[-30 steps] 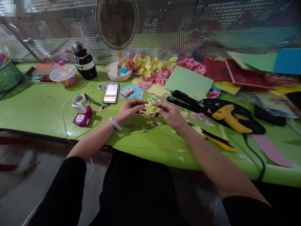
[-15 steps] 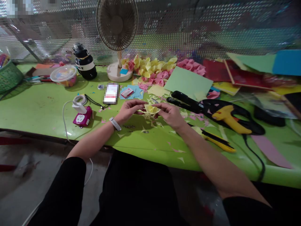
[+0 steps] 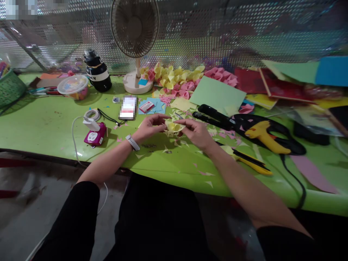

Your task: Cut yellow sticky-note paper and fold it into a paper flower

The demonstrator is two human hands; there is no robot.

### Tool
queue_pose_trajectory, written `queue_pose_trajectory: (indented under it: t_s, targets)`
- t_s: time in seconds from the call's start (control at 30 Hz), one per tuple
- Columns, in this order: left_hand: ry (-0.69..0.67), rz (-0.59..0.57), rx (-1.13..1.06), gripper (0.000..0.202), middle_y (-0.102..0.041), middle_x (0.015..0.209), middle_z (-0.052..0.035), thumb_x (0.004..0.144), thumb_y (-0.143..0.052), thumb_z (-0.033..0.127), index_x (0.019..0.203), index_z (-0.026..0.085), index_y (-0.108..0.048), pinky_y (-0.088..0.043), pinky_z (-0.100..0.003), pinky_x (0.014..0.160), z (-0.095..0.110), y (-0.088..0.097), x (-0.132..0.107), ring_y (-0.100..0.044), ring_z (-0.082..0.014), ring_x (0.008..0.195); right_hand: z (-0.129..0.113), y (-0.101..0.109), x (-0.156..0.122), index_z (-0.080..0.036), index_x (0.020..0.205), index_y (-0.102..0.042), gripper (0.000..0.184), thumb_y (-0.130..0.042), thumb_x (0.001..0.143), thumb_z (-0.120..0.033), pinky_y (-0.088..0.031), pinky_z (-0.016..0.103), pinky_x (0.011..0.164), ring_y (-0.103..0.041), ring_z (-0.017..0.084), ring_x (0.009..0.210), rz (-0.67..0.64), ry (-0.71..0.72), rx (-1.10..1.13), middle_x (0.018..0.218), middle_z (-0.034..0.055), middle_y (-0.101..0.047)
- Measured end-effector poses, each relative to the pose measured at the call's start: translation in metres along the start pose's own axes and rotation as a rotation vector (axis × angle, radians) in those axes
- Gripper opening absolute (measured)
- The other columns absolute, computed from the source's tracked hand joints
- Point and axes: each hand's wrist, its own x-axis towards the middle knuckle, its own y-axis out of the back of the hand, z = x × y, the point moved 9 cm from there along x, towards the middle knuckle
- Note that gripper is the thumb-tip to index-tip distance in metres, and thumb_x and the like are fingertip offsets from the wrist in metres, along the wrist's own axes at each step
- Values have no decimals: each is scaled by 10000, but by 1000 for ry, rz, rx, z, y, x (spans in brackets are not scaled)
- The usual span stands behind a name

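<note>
Between my two hands is a pale yellow paper flower [image 3: 174,126] with curled petals, just above the green tabletop [image 3: 160,174]. My left hand [image 3: 152,127], with a white band at its wrist, pinches the flower's left side between thumb and fingers. On the other side, my right hand [image 3: 196,132] grips its right petal by the fingertips. Small yellow paper scraps [image 3: 185,144] lie below and around the flower. Behind my hands spreads a row of finished-looking yellow paper flowers [image 3: 176,76] and pink paper flowers [image 3: 221,77].
To the right lie a black flat iron [image 3: 214,117], a yellow glue gun [image 3: 268,137] and a yellow-black cutter [image 3: 252,163]. At left are a magenta power socket [image 3: 95,135], phone [image 3: 127,107], plastic tub [image 3: 73,87], black bottle [image 3: 98,72] and fan [image 3: 135,29].
The flower has turned slightly between my fingers, and my left fingertips have shifted a little on its edge. Both arms stay nearly where they were.
</note>
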Motion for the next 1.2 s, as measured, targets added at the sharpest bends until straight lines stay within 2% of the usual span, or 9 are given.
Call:
queue_pose_trajectory:
  t_s: [0.13, 0.33, 0.47, 0.6, 0.67, 0.83, 0.93, 1.03, 1.2]
  targets:
    - [-78, -3, 251, 277, -766, 962, -77, 829, -670, 215, 1085, 166, -765, -569, -259, 745, 2, 0, 0, -692, -119, 790, -1, -3, -2, -170, 1127, -761, 288, -628, 879, -231, -598, 330, 612, -703, 186, 677, -36, -20, -62, 781, 65, -743]
    - [-199, 49, 478, 244, -780, 961, -103, 844, -638, 247, 1014, 170, -795, -562, -282, 719, 14, 2, -2, -709, -165, 832, 1, -4, -2, -210, 1057, -798, 242, -654, 872, -269, -604, 315, 604, -711, 173, 662, -47, -37, 3, 814, 59, -766]
    - [-274, 24, 622, 242, -783, 965, -81, 856, -613, 217, 1017, 212, -793, -554, -299, 749, 20, -5, -5, -711, -166, 843, 1, -5, -1, -220, 1102, -794, 283, -616, 884, -252, -600, 344, 604, -700, 181, 621, -59, 18, -99, 744, 42, -758]
    - [-299, 44, 652, 223, -782, 920, -78, 864, -612, 222, 995, 206, -792, -547, -299, 735, 24, -7, -7, -704, -163, 795, -13, -3, -3, -255, 1084, -795, 285, -590, 888, -227, -596, 436, 729, -726, 232, 783, -4, 222, -314, 938, 65, -794]
    - [-307, 60, 610, 216, -780, 909, -85, 870, -608, 229, 978, 189, -791, -544, -285, 710, 25, -7, -8, -699, -156, 775, -17, -3, -4, -252, 1067, -792, 274, -579, 896, -226, -580, 440, 744, -723, 244, 816, 17, 287, -390, 986, 73, -791]
    - [-244, 80, 548, 228, -775, 881, -84, 886, -601, 244, 1014, 159, -770, -539, -250, 683, 17, -7, -9, -690, -136, 745, -13, -10, -5, -216, 1024, -752, 246, -530, 918, -216, -523, 370, 633, -680, 223, 682, -13, 296, -477, 872, 77, -774]
    - [-225, 67, 652, 276, -787, 948, -85, 877, -593, 219, 1095, 180, -758, -537, -250, 690, 14, -10, -10, -698, -135, 740, -10, -14, -6, -204, 1037, -735, 262, -497, 930, -219, -510, 352, 622, -674, 213, 651, -19, 289, -483, 818, 70, -759]
    - [-262, 28, 772, 295, -790, 1048, -82, 867, -575, 190, 1089, 216, -768, -553, -275, 743, 19, -16, -12, -731, -159, 812, -7, -17, -6, -200, 1058, -740, 301, -465, 937, -216, -503, 345, 609, -670, 208, 633, -34, 286, -481, 801, 71, -754]
    - [-292, 10, 924, 283, -792, 1035, -93, 894, -569, 215, 1101, 208, -761, -547, -291, 744, 25, -22, -16, -742, -183, 832, -12, -18, -8, -173, 1061, -739, 300, -476, 943, -258, -501, 355, 632, -689, 225, 692, -28, 307, -511, 871, 98, -766]
